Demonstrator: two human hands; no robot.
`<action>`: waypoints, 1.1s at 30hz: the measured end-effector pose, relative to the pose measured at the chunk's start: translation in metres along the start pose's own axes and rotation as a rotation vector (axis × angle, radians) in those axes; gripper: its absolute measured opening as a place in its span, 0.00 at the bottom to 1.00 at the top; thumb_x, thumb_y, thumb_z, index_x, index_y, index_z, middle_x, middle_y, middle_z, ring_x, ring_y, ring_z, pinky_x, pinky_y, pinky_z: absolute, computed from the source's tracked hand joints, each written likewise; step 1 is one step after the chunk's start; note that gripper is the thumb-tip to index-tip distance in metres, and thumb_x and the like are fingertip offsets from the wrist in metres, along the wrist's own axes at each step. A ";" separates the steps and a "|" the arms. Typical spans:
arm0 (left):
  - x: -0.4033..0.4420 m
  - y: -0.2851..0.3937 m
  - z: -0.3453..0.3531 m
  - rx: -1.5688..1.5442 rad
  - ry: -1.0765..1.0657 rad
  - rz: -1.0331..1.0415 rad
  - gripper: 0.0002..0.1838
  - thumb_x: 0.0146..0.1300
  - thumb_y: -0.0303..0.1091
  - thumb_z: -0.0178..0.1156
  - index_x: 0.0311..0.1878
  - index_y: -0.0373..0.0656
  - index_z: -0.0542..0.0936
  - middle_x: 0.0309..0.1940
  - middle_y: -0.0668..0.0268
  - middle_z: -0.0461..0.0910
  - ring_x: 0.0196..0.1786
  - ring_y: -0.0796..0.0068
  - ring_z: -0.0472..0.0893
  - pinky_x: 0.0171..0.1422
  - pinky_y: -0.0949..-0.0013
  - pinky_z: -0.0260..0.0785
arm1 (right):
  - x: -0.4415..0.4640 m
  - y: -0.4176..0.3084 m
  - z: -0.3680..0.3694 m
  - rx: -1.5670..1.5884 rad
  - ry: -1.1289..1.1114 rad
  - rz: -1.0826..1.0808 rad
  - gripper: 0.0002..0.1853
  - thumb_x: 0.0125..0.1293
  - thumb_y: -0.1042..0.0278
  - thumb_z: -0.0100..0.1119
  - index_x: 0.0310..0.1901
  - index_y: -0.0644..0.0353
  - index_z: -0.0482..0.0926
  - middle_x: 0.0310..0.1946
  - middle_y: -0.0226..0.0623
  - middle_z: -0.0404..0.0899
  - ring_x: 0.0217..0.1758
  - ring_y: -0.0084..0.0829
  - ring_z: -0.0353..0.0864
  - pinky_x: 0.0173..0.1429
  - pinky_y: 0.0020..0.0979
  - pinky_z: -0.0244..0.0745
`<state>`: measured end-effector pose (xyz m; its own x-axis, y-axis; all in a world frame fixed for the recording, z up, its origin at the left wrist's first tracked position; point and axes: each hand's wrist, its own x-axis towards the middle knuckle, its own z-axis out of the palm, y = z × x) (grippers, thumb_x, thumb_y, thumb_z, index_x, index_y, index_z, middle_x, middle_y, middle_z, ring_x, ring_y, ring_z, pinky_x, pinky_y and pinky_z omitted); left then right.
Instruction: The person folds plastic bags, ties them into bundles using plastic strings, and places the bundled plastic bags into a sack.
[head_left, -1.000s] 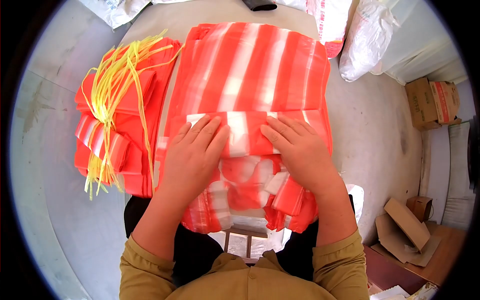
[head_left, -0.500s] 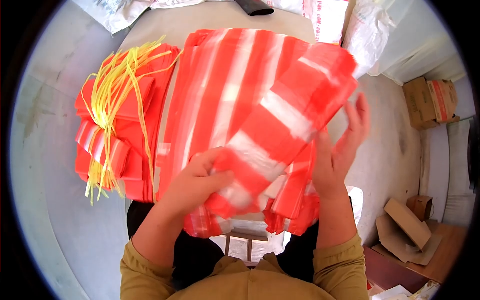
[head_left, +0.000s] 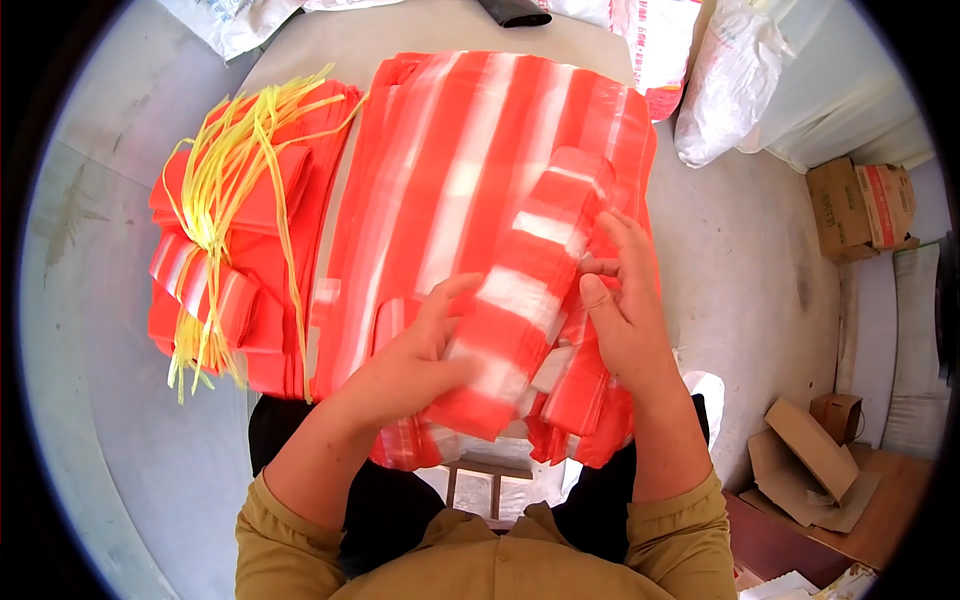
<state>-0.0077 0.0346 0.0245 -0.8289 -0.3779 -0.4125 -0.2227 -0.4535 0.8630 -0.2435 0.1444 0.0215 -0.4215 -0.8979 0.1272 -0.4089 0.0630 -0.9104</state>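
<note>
A folded bundle of red-and-white striped plastic (head_left: 515,290) lies slantwise over a large stack of striped plastic sheets (head_left: 450,170). My left hand (head_left: 415,355) is at the bundle's lower left edge, fingers apart from the thumb and touching it. Beside the bundle's right edge is my right hand (head_left: 625,295), its fingers loosely curled and spread, with nothing seen gripped. Below it, more folded striped pieces (head_left: 580,400) hang at the front of the stack. On the left, yellow strips (head_left: 215,210) lie across red folded plastic (head_left: 275,335).
A dark tube (head_left: 515,12) lies at the far side of the table (head_left: 330,45). White sacks (head_left: 735,80) stand beyond it at the right. Cardboard boxes (head_left: 860,205) are by the right wall, and an open carton (head_left: 810,465) lies lower right.
The front flap was lifted and turned as a striped bundle, then lowered slantwise onto the stack, narrower now. My right hand has moved inward and down from the bundle's upper right side.
</note>
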 end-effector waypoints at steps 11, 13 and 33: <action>0.005 -0.017 0.001 0.056 0.031 0.087 0.48 0.67 0.25 0.66 0.86 0.49 0.52 0.80 0.56 0.64 0.73 0.71 0.73 0.75 0.64 0.68 | -0.012 -0.006 0.019 0.227 -0.255 0.029 0.37 0.81 0.67 0.49 0.86 0.59 0.47 0.86 0.46 0.45 0.81 0.39 0.56 0.81 0.41 0.56; 0.002 -0.012 0.008 0.129 0.042 0.138 0.50 0.66 0.26 0.69 0.87 0.50 0.52 0.82 0.58 0.62 0.74 0.71 0.72 0.77 0.64 0.67 | -0.014 -0.013 0.028 0.230 -0.286 -0.035 0.37 0.80 0.69 0.47 0.86 0.58 0.46 0.88 0.47 0.38 0.91 0.42 0.39 0.88 0.44 0.42; -0.005 -0.010 0.015 0.393 -0.206 0.134 0.36 0.67 0.20 0.63 0.80 0.44 0.70 0.68 0.60 0.78 0.66 0.74 0.77 0.68 0.68 0.72 | 0.034 0.018 0.015 0.959 -0.062 0.126 0.32 0.86 0.49 0.40 0.78 0.66 0.65 0.82 0.47 0.61 0.86 0.41 0.56 0.86 0.47 0.57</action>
<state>-0.0095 0.0534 0.0219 -0.9395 -0.2256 -0.2579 -0.2516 -0.0568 0.9662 -0.2528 0.1082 0.0034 -0.3623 -0.9320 0.0105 0.4820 -0.1970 -0.8537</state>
